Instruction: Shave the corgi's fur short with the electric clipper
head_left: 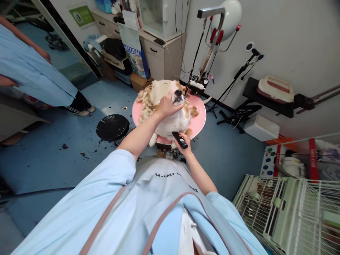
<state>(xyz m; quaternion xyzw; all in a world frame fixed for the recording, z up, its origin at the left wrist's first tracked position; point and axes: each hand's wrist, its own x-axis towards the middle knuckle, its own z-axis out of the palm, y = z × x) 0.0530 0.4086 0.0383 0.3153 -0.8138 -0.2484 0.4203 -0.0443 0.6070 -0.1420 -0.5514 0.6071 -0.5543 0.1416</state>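
A white and tan dog (170,122) sits facing me on a round pink grooming table (199,122). My left hand (168,105) is wrapped round its muzzle, and the dark nose points upward beside my fingers. Low at the dog's chest, my right hand (185,144) grips black hair clippers (180,140), their front end against or very close to the white fur. Clumps of cut tan fur (145,102) lie on the table around the dog. The dog's eyes are mostly hidden by my left hand.
A black round stool (113,127) stands left of the table, with fur scattered on the floor. Behind it rises a metal grooming arm (212,14). Wire cages (265,202) fill the lower right. Another person in a blue gown (34,63) stands at the left.
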